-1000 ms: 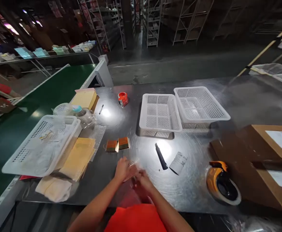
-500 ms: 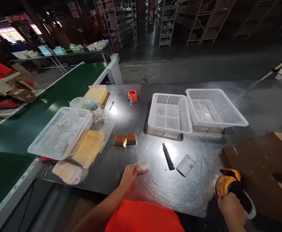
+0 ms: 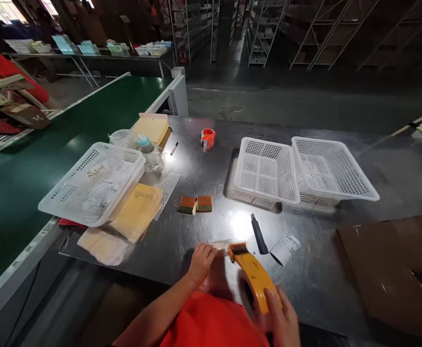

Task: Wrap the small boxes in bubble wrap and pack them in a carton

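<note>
My left hand (image 3: 202,262) is closed on a small clear plastic-wrapped packet (image 3: 221,247) near the front edge of the metal table. What lies inside the packet is too small to make out. In my right hand (image 3: 282,313) is a yellow tape dispenser (image 3: 256,274), its cutter end touching or just above the packet's right end. A roll of tape hangs on the dispenser's left side. Right of the packet lie a black box cutter (image 3: 258,233) and a printed label slip (image 3: 285,248). Two small brown-and-green blocks (image 3: 195,204) sit beyond my left hand.
Two white plastic baskets (image 3: 266,168) stand at the back right. At the left, another white basket (image 3: 91,185) holds plastic bags, beside yellow envelopes (image 3: 137,207). A red tape dispenser (image 3: 208,138) and a pen (image 3: 174,148) lie farther back. A cardboard box (image 3: 380,265) is at right.
My right hand has brought the yellow tape dispenser from beside the cardboard box leftward to the packet. My left hand still holds the packet. The view has shifted slightly.
</note>
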Demonstrator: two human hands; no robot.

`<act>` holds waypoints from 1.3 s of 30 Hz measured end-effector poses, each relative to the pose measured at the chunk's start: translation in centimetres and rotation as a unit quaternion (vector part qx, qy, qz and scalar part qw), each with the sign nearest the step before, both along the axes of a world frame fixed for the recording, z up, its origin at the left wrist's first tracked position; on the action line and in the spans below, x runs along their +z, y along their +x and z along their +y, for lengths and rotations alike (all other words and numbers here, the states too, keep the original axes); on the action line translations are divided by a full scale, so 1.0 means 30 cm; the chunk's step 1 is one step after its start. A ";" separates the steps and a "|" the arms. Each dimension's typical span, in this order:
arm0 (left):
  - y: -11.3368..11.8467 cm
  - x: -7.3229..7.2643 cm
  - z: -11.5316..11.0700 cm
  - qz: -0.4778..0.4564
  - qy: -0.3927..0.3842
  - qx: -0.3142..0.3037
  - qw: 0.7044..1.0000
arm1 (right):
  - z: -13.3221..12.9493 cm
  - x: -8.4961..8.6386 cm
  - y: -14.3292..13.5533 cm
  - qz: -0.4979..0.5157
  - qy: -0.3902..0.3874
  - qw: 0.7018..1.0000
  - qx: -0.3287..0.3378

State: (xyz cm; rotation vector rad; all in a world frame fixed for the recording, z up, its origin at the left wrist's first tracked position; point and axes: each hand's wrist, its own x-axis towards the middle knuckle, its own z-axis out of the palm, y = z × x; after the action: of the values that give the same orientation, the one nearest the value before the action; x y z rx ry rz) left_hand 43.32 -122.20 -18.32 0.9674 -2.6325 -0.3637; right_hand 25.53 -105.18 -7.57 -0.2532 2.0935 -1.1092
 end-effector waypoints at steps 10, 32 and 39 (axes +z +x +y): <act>0.001 -0.027 0.014 0.053 0.036 0.047 0.997 | -0.286 0.034 0.170 0.010 -0.035 0.998 0.049; -0.036 0.162 -0.198 -0.211 0.263 0.016 0.941 | -0.259 0.022 0.249 -0.007 -0.066 0.997 0.032; -0.039 0.158 -0.210 -0.221 0.280 -0.002 0.934 | -0.122 0.000 0.276 -0.042 -0.066 0.996 0.047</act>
State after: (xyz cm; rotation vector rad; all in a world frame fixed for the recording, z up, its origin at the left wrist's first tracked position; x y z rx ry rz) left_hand 42.15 -128.49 -13.58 1.3433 -2.9943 -1.0515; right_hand 33.80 -108.83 -7.56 -0.3599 1.9172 -1.1825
